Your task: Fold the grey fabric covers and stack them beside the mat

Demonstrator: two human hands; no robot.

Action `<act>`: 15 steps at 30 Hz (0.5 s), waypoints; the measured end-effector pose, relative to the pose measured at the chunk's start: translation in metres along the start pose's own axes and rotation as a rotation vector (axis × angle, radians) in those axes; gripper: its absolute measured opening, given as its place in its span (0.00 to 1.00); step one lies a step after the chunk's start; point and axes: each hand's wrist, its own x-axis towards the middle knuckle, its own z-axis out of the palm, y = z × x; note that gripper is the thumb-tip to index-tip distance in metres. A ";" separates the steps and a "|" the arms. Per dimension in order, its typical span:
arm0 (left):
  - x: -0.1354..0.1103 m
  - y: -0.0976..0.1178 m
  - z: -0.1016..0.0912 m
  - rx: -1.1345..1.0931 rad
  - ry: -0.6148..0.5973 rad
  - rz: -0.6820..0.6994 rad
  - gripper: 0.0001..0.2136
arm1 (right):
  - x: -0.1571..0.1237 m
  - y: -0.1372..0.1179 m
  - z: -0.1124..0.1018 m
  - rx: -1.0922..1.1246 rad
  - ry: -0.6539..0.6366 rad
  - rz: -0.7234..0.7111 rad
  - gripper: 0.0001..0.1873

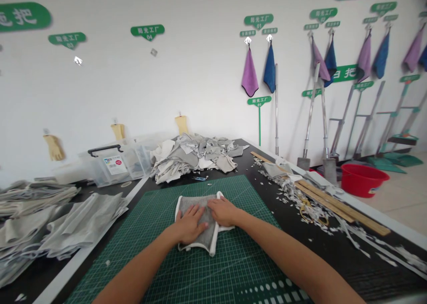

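Observation:
A grey piece of fabric [204, 219] with white, curled edges lies on the green cutting mat [156, 224]. My left hand [192, 224] rests flat on its left and middle part, fingers spread and thumb pointing right. On the upper right part, by the rolled white edge, my right hand [224, 210] presses down with its fingers stretched to the left. Both hands touch the fabric from above. A small white strip sticks out to the right, beneath my right wrist.
A heap of grey fabric scraps [200, 153] lies behind the mat, with a clear plastic box [113, 166] beside it. Folded grey fabric [83, 224] is stacked at left. Wooden strips [333, 202], gold-handled scissors [305, 210] and white shreds lie at right. A red basin [363, 179] stands beyond.

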 end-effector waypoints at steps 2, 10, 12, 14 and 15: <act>-0.003 -0.006 -0.003 -0.014 -0.019 -0.030 0.34 | -0.001 0.000 -0.003 0.012 -0.011 -0.010 0.23; 0.004 -0.019 -0.007 0.027 0.057 -0.263 0.42 | -0.011 0.020 -0.017 0.124 -0.064 0.016 0.25; 0.008 -0.021 -0.004 0.058 0.144 -0.304 0.43 | -0.013 0.022 -0.018 0.113 -0.037 0.024 0.24; 0.012 -0.021 -0.001 0.099 0.246 -0.337 0.40 | -0.014 0.022 -0.019 0.087 0.003 0.023 0.21; 0.013 -0.021 0.000 0.126 0.302 -0.356 0.39 | -0.015 0.022 -0.020 0.067 0.026 0.015 0.20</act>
